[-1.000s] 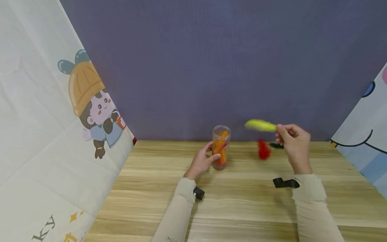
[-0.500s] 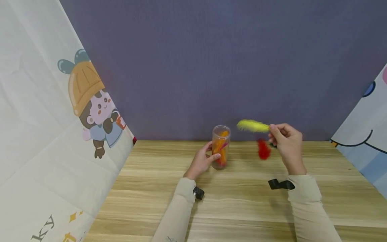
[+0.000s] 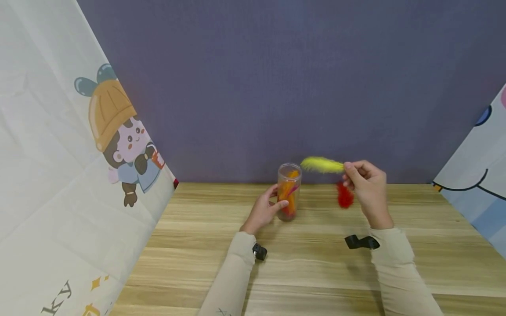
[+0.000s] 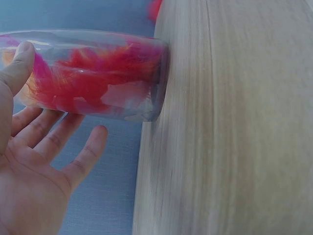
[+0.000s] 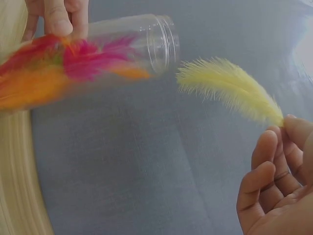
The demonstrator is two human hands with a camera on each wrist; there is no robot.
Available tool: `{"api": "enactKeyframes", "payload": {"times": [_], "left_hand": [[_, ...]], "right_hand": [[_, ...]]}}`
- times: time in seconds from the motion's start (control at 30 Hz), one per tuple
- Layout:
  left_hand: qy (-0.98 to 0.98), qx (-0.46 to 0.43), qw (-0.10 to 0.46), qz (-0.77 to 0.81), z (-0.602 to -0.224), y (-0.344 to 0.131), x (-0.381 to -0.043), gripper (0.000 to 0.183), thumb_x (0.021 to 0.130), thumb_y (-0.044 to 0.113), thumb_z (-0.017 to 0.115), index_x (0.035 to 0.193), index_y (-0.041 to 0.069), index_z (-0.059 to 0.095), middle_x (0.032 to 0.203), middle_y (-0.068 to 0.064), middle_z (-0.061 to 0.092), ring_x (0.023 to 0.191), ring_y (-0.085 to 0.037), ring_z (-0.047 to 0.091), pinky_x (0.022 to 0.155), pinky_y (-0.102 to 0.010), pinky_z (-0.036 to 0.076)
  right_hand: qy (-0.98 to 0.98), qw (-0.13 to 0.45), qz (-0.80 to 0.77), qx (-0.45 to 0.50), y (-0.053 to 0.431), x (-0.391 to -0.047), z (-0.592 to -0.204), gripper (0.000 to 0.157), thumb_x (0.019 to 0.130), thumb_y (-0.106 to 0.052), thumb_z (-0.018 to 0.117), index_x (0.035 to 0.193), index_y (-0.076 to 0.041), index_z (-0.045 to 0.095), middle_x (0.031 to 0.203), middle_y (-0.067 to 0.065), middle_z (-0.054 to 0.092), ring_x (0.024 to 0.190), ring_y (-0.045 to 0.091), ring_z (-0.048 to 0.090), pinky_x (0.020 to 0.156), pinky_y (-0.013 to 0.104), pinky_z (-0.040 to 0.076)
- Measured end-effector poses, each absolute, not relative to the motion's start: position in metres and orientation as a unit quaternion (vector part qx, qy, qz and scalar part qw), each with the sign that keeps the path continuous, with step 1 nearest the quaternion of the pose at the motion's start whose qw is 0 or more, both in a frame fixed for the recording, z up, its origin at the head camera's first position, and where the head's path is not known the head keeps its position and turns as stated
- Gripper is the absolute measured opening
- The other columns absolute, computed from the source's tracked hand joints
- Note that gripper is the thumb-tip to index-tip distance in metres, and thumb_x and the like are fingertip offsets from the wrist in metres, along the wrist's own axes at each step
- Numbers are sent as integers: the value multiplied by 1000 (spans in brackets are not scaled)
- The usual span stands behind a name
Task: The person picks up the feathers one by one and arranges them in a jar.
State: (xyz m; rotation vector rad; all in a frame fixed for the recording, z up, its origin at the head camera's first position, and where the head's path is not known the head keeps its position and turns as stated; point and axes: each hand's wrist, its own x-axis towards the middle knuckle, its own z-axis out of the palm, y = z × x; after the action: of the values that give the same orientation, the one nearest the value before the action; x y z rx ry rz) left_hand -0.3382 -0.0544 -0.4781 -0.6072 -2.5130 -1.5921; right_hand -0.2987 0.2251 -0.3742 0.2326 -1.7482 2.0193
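A clear jar (image 3: 290, 193) with an open mouth stands upright on the table, holding orange, red and magenta feathers (image 5: 88, 58). My left hand (image 3: 262, 212) grips its side between thumb and fingers; the left wrist view shows the jar's base on the wood. My right hand (image 3: 367, 188) pinches a yellow feather (image 3: 322, 165) by its quill end, between thumb and forefinger. The feather lies nearly level, its tip just right of the jar's rim. Below it on the table lies a red feather (image 3: 345, 195), left of my right wrist.
The wooden table (image 3: 316, 272) meets a dark blue-grey backdrop (image 3: 253, 87) just behind the jar. A white printed sheet (image 3: 51, 153) with a cartoon figure borders the left side, and another printed sheet (image 3: 478, 188) the right.
My right hand has moved left with the yellow feather, bringing its tip close to the jar's mouth. A dark feather on the table has become hidden behind that hand. The left hand and jar stay put.
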Motion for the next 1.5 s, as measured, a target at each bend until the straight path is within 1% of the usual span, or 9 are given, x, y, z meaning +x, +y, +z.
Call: {"api": "enactKeyframes", "payload": {"times": [0.37,0.6,0.77,0.8,0.87,1.0,1.03,1.2,1.5], "left_hand": [[-823,-204,53,-528,-477,-57,-336,59,96,31,71,150,19,50,140,-12,63,130,-26,60,93,-39,56],[-824,-208,51,-524,-477,-59,-335,60,96,34,71,150,18,50,140,-12,63,130,-25,60,91,-33,57],[-825,-208,49,-523,-477,-59,-335,62,96,33,71,151,17,49,141,-13,63,129,-26,60,91,-34,57],[-825,-208,48,-523,-477,-59,-334,62,96,33,71,151,17,49,141,-13,63,130,-25,60,91,-35,57],[-825,-207,46,-523,-476,-59,-333,62,95,34,71,151,17,49,141,-13,63,129,-25,60,91,-34,57],[-825,-205,44,-525,-476,-59,-332,61,96,34,71,151,17,50,141,-14,63,128,-25,61,91,-34,57],[-825,-205,43,-525,-476,-59,-332,61,95,34,71,151,17,50,141,-14,63,128,-26,61,91,-33,58],[-824,-207,40,-526,-477,-60,-331,61,96,34,71,151,18,49,141,-14,63,127,-25,62,90,-33,58],[-826,-209,41,-523,-476,-63,-330,61,96,34,71,151,18,49,141,-13,63,126,-25,62,90,-31,58]], "right_hand": [[-637,241,725,101,210,-296,-373,23,95,-19,74,91,3,69,67,-1,68,53,10,60,48,19,48],[-664,222,707,98,202,-296,-376,28,96,-24,74,93,3,68,71,3,68,57,14,60,49,21,49],[-708,211,667,93,196,-293,-380,34,98,-34,70,96,0,68,74,-1,68,61,14,60,52,24,50],[-718,208,658,93,194,-293,-380,35,98,-36,69,96,-1,68,75,-3,67,60,13,59,49,25,48],[-729,203,647,95,191,-292,-382,39,99,-39,67,98,0,68,75,-3,67,61,14,59,50,27,48],[-731,196,646,96,184,-292,-384,40,99,-39,67,98,1,67,74,-3,66,61,15,59,51,27,49],[-730,196,648,96,183,-292,-384,40,99,-38,67,99,2,67,74,-3,66,62,15,59,55,27,50],[-729,188,651,98,177,-295,-382,42,98,-39,68,97,3,66,72,-3,64,60,17,56,54,28,49],[-741,156,646,91,169,-301,-379,38,98,-40,69,93,-2,67,71,-4,62,60,16,55,55,28,50]]}}
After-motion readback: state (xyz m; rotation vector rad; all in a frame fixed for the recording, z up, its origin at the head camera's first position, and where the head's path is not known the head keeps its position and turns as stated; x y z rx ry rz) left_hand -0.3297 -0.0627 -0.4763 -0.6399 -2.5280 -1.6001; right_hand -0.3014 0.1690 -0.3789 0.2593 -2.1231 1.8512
